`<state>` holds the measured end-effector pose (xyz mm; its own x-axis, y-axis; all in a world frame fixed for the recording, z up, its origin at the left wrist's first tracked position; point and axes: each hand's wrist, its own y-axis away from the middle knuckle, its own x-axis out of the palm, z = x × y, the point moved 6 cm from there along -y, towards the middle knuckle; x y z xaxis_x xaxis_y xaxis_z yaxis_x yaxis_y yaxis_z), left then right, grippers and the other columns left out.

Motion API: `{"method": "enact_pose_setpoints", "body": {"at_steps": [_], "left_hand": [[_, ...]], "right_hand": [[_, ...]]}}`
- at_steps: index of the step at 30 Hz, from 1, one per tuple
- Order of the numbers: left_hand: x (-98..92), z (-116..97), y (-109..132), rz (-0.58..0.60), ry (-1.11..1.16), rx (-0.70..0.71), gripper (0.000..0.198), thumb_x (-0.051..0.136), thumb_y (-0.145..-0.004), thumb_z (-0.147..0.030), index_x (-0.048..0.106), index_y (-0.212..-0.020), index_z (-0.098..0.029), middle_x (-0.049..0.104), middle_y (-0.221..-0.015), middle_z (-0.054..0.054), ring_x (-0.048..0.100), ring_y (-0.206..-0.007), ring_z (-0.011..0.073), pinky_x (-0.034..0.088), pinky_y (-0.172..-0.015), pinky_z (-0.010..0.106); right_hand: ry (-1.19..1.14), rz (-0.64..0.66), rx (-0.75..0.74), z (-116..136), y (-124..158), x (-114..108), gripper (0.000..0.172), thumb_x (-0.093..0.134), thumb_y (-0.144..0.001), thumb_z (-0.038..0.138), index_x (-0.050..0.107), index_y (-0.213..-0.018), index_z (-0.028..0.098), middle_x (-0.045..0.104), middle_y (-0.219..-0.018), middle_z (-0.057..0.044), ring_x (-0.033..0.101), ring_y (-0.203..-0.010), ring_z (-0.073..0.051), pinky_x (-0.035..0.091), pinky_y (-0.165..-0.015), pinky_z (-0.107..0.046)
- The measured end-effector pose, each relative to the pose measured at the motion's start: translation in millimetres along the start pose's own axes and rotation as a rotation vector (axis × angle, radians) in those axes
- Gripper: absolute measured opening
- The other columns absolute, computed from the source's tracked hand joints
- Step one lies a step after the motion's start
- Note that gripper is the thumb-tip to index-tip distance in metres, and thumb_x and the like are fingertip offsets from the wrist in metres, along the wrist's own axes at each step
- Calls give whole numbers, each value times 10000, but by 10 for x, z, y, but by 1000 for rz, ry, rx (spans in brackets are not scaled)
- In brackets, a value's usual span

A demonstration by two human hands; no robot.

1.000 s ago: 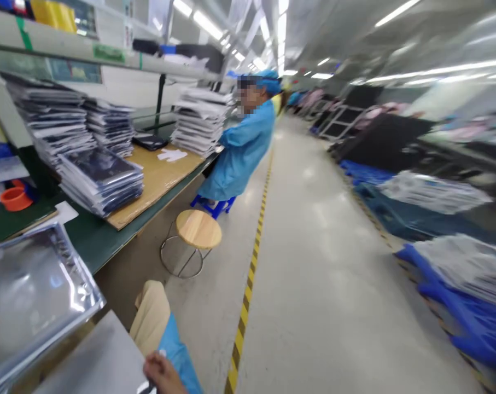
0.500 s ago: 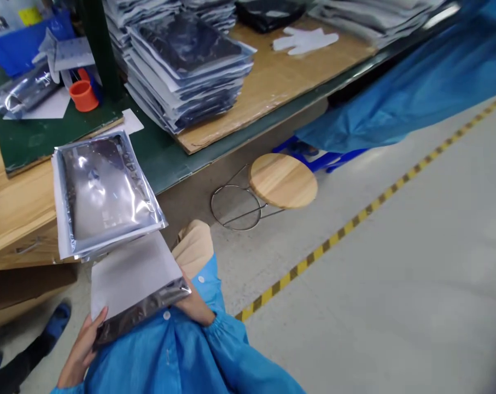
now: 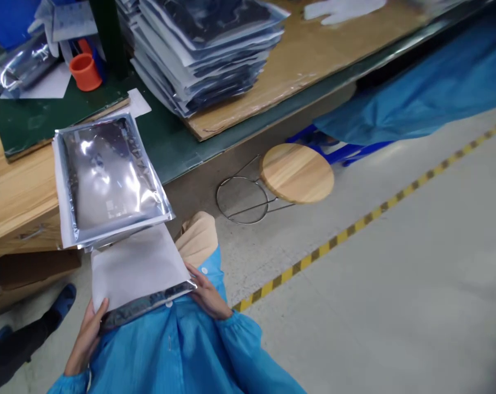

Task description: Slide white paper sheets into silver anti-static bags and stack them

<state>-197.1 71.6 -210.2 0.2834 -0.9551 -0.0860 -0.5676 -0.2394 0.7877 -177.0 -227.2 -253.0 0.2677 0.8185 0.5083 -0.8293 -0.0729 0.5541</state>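
A silver foil-like bag [image 3: 145, 308] with a white sheet [image 3: 141, 268] over most of it is held low in front of my blue coat. My left hand [image 3: 86, 335] grips the bag's near left corner, thumb on top. At the right edge, my right hand [image 3: 208, 291] holds the bag with its fingers partly under the edge. Just beyond, a pile of shiny silver bags with white sheets [image 3: 108, 172] lies at the table corner, its near edge touching or overlapping the far edge of the held sheet.
A tall stack of similar packets [image 3: 206, 60] stands on cardboard [image 3: 313, 65], near a white glove [image 3: 342, 8]. An orange ring-shaped holder [image 3: 86, 72] is on the green mat. A round wooden stool [image 3: 297, 173] stands right. Another person's leg [image 3: 22, 342] shows lower left.
The view has shifted, and the table items sit higher in it. More of my right hand shows at the bag's edge. The bare foil strip below the white sheet looks narrower.
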Motion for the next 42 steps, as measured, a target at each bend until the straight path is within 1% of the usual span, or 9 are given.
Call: {"method": "enact_pose_setpoints", "body": {"at_steps": [4,8,14,18,23,29,35,39,42], "left_hand": [[-93,4,76,203,-78,94,933,866,-534,-295,415,-1344,-190,617,-1239,116,570,-1154,266,477,-939,298],[-247,162,32,25,-146,121,675,848,-523,-316,586,-1113,-120,707,-1013,119,663,-918,244,513,-824,306],[-320,391,-94,-179,-144,148,448,864,-414,-296,647,-759,-112,682,-650,21,596,-584,154,467,-562,225],[-310,399,-32,-163,-113,134,482,857,-456,-313,662,-850,-116,706,-714,36,626,-629,169,487,-586,231],[-258,358,73,-63,-77,108,621,849,-489,-381,646,-1014,-120,722,-966,116,670,-876,246,525,-804,323],[-254,401,-73,-198,-124,140,443,830,-428,-425,629,-710,-149,661,-566,20,585,-515,161,476,-532,247],[-252,410,-86,-307,-148,245,350,668,-606,-501,533,-523,-189,481,-377,-16,424,-363,112,363,-416,229],[-316,311,-27,-424,-133,372,373,623,-683,-475,625,-871,-153,671,-758,63,627,-689,173,487,-617,231],[-362,235,54,-471,-136,457,564,620,-729,-446,513,-1211,-174,583,-1241,110,540,-1161,209,428,-957,247]], "right_hand": [[-13,69,152,-10,33,-155,469,705,-717,345,638,-1170,245,718,-1109,-74,649,-1047,-245,470,-957,-428],[56,31,206,-130,-33,-196,712,866,-541,250,607,-1204,244,740,-1049,-55,690,-909,-220,515,-864,-372],[187,-199,169,-296,-7,-280,362,871,-527,327,710,-805,158,736,-640,-24,623,-527,-163,512,-556,-294],[203,-214,141,-280,4,-238,390,846,-566,388,695,-846,164,691,-595,9,569,-516,-129,466,-528,-254],[227,-50,211,-229,-81,-135,511,839,-577,390,705,-1005,144,696,-647,-8,545,-529,-123,441,-536,-250],[265,-196,139,-318,-128,-175,383,817,-551,485,618,-639,170,620,-491,28,505,-457,-111,398,-505,-244],[345,-209,24,-279,-69,-68,372,787,-599,505,577,-637,200,582,-491,39,512,-477,-133,418,-505,-264],[363,-215,-36,-215,-7,-23,410,722,-683,516,611,-936,213,687,-848,-44,643,-776,-215,530,-715,-349],[340,-178,-23,-185,13,-5,638,723,-692,469,492,-1237,231,670,-1068,-75,629,-994,-236,522,-856,-387]]}}
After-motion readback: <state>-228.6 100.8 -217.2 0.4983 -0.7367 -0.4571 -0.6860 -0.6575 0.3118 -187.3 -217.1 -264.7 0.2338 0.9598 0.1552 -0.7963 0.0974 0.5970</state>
